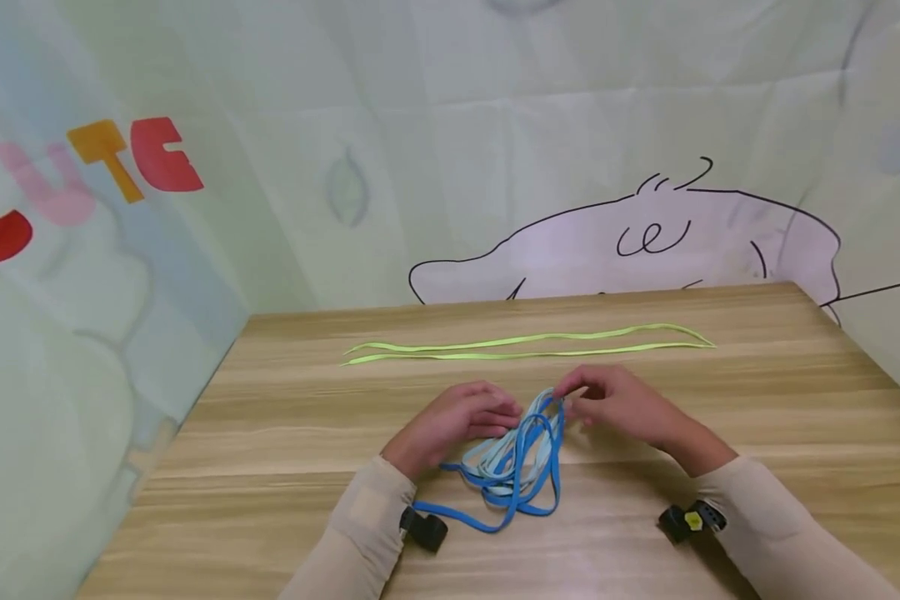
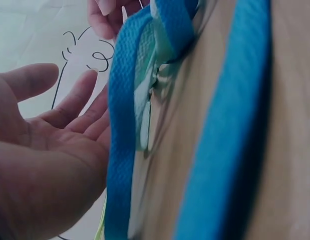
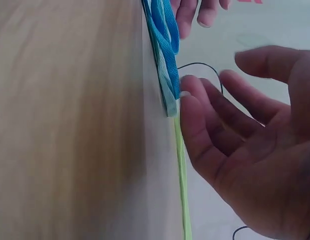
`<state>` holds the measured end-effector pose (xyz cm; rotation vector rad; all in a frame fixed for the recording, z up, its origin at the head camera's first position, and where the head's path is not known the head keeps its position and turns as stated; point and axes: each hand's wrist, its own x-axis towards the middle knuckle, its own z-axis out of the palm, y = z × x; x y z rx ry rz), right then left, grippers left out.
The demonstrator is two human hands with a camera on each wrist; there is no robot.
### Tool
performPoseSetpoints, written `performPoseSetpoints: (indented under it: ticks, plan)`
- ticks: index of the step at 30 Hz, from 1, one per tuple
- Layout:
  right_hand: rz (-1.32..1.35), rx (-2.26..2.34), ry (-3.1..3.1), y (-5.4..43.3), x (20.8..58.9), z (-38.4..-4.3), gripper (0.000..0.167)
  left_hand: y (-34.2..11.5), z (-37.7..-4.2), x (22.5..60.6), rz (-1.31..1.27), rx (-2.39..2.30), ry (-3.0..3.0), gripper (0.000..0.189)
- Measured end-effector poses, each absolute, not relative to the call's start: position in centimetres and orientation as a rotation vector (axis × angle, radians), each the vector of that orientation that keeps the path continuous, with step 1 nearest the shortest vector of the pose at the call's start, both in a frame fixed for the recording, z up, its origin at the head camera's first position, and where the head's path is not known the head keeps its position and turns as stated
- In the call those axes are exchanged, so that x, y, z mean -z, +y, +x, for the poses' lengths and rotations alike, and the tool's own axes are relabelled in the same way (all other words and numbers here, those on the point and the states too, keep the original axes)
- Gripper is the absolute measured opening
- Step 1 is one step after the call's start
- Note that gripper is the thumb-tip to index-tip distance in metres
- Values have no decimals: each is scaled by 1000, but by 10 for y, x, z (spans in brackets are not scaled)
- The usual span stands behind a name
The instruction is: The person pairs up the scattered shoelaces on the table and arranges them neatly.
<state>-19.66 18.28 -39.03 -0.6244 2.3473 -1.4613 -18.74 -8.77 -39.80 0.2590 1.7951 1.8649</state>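
The laces [image 1: 519, 458] lie bunched on the bench [image 1: 270, 400], well short of its far edge. Left hand [image 1: 465, 417]: slack, gripping nothing. Right hand [image 1: 624, 407]: fingertips at their far end — pinching, I can't tell. Likely light, limp — best gathered mid-bundle.

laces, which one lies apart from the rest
The yellow-green lace, laid out alone farther back; the blue lace and pale lace are bunched together.

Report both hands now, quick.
Left hand: open.
Right hand: fingertips at the blue lace bundle; whether it grips cannot be told.
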Motion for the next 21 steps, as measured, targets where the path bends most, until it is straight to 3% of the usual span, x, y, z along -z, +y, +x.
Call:
performPoseSetpoints:
  ticks: [7, 21]
  plan:
    - [-827, 1179, 2432, 178, 390, -192, 26, -84, -186, 396, 277, -1843, 1771, 33]
    - [-830, 995, 2417, 173, 391, -187, 15, -74, -181, 396, 281, -1829, 1694, 32]
